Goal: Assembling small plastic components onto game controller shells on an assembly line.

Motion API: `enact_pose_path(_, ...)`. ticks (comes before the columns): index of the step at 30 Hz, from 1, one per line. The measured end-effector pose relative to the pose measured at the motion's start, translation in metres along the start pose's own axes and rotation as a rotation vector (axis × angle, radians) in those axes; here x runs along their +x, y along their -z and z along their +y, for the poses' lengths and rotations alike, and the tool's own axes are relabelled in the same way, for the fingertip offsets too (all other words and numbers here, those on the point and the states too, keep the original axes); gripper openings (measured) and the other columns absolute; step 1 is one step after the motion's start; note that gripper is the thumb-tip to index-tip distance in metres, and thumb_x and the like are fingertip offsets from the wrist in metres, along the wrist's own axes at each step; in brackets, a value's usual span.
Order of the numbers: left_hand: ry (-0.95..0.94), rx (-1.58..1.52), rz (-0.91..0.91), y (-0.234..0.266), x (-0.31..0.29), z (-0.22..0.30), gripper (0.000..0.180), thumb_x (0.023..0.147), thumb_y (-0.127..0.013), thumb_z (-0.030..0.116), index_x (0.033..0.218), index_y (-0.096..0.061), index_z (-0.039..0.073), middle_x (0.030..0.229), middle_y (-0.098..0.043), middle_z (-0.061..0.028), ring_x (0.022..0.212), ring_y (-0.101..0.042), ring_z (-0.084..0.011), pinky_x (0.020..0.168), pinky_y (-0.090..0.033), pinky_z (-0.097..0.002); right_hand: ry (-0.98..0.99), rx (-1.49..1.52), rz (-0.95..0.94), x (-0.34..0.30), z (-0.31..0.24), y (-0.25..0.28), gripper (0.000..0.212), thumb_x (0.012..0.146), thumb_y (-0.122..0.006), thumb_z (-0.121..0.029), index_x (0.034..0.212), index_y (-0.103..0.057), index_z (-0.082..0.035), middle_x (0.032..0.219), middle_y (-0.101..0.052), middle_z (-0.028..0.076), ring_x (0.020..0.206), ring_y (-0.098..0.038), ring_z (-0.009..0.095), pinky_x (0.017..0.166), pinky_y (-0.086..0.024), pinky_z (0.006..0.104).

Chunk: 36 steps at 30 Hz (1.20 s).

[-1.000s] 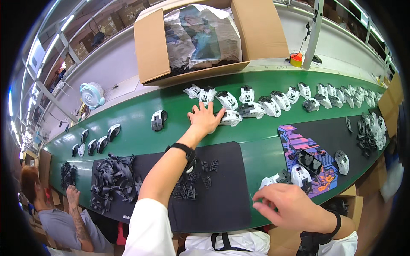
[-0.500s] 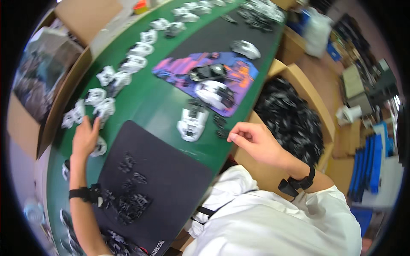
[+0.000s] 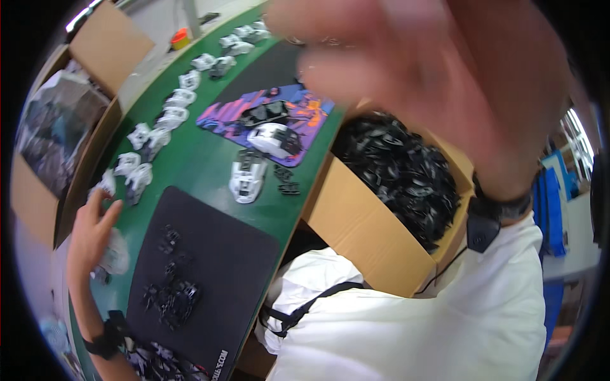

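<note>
My left hand (image 3: 92,232) is at the left side of the green table, thumb and forefinger apart, with nothing visible between them. Its fingertips are by a white computer-mouse shell (image 3: 107,184); whether they touch it I cannot tell. Beside the palm lies a blurred whitish piece (image 3: 115,253). My right hand (image 3: 406,76) is raised close to the camera, large and smeared by motion, so what its fingers do is unclear. It hides the table's far right part. A white shell with black parts (image 3: 248,178) lies on the table's middle.
Small black parts (image 3: 173,301) lie on a black mat (image 3: 219,238). A colourful mat (image 3: 216,116) bears a white mouse (image 3: 274,140) and a black mouse part (image 3: 264,113). White shells (image 3: 171,117) line the far edge. At right, a carton (image 3: 362,235) holds black pieces; another carton (image 3: 38,203) stands left.
My right hand has risen from beside the table's near edge toward the camera. My left hand has moved left and nearer along the row of shells. The view has shifted.
</note>
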<state>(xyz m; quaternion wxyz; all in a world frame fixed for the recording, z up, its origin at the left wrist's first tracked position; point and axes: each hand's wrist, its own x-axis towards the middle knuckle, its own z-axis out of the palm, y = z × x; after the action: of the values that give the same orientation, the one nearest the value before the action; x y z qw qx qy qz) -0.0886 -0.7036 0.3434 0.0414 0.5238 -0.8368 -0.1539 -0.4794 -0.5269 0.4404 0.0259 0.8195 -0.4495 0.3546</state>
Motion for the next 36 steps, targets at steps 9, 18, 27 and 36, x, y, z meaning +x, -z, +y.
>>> enact_pose_path(9,-0.284,-0.750,-0.231,-0.131,-0.076,0.193,0.062,0.093,-0.064,0.050,0.120,-0.062,-0.007,0.099,-0.069,-0.0221,0.094,-0.067,-0.0279,0.084,-0.051,-0.0369,-0.499,1.668,0.145,0.095,0.036,-0.192,0.017,0.096,-0.060,-0.011,0.107,-0.064,0.001,0.078,-0.053,-0.002,0.067,-0.047,0.008,0.060,-0.041,0.0244)
enact_pose_path(18,-0.041,-1.099,-0.436,-0.210,-0.059,0.237,0.049,0.101,-0.056,0.042,0.100,-0.071,-0.005,0.078,-0.064,-0.0123,0.073,-0.056,-0.0159,0.072,-0.047,-0.0344,0.036,0.407,0.006,-0.024,0.071,-0.212,0.010,0.091,-0.059,-0.007,0.094,-0.064,0.001,0.081,-0.067,0.018,0.070,-0.064,0.034,0.067,-0.050,0.0422)
enact_pose_path(27,-0.863,-0.263,-1.275,-0.226,-0.062,0.316,0.040,0.093,-0.059,0.036,0.106,-0.073,0.000,0.090,-0.072,-0.0182,0.086,-0.069,-0.0289,0.078,-0.052,-0.0379,-1.141,0.550,-1.236,-0.243,0.015,-0.050,0.026,0.098,-0.048,-0.019,0.098,-0.067,-0.001,0.082,-0.073,0.010,0.071,-0.072,0.018,0.066,-0.056,0.0319)
enact_pose_path(36,-1.137,0.150,-1.043,-0.367,-0.065,0.340,0.040,0.076,-0.056,0.022,0.105,-0.075,0.001,0.102,-0.072,-0.0242,0.100,-0.068,-0.0407,0.090,-0.053,-0.0446,-1.859,0.893,-1.158,-0.468,-0.164,-0.140,0.058,0.101,-0.052,-0.050,0.125,-0.059,0.003,0.105,-0.069,0.017,0.096,-0.069,0.025,0.077,-0.060,0.0369)
